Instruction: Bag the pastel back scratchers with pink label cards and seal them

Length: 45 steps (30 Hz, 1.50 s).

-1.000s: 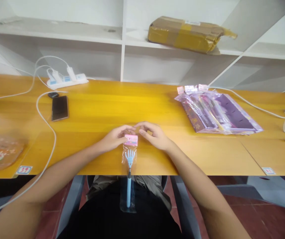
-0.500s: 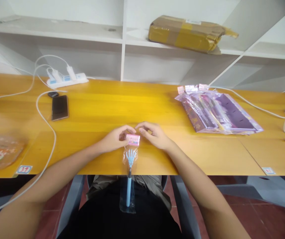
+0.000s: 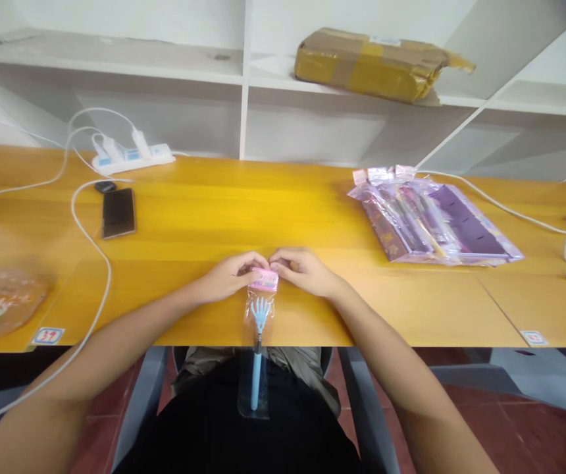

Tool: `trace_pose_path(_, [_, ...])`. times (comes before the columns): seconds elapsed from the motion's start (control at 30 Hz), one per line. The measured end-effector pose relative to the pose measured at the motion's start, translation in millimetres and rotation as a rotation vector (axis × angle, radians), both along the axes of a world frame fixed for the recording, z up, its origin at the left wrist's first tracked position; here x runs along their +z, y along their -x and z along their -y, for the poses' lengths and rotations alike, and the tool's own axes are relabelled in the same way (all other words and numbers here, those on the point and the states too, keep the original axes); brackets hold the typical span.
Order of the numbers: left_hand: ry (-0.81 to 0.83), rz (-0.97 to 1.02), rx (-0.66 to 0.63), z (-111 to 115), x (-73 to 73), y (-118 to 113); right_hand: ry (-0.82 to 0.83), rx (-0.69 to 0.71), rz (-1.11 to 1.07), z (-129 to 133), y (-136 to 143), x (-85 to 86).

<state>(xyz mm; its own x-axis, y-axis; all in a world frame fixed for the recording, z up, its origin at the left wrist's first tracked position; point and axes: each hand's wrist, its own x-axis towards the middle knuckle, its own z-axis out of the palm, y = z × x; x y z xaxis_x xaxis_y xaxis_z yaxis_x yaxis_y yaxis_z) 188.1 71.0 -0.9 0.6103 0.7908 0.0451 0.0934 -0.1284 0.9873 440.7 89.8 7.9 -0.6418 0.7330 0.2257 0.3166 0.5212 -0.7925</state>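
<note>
A light blue back scratcher with a hand-shaped head lies inside a clear plastic bag. Its pink printed header is at the top, between my hands. My left hand pinches the header's left side with thumb and fingers. At the upper right corner, my right hand has its thumb and fingertips closed on the same header. The bag's lower part hangs over the table's front edge, in front of my black shirt.
A purple display box holding several wrapped items stands at the right. To the left are a phone, a white cable and a power strip. A taped carton rests on the shelf; an orange package lies far left.
My right hand has closed in from just beside the header and now pinches its upper right corner. My left hand keeps its pinch, and the header has tilted slightly.
</note>
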Motion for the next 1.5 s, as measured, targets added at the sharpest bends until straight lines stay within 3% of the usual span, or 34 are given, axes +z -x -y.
trace_pose_path(0.4, [0.028, -0.046, -0.005, 3.2, -5.3, 1.2, 0.08, 0.174, 0.099, 1.6, 5.7, -6.0])
trace_pose_path(1.5, [-0.043, -0.099, 0.001, 6.2, 0.2, -0.2, 0.09, 0.214, 0.133, 3.2, 3.6, -1.1])
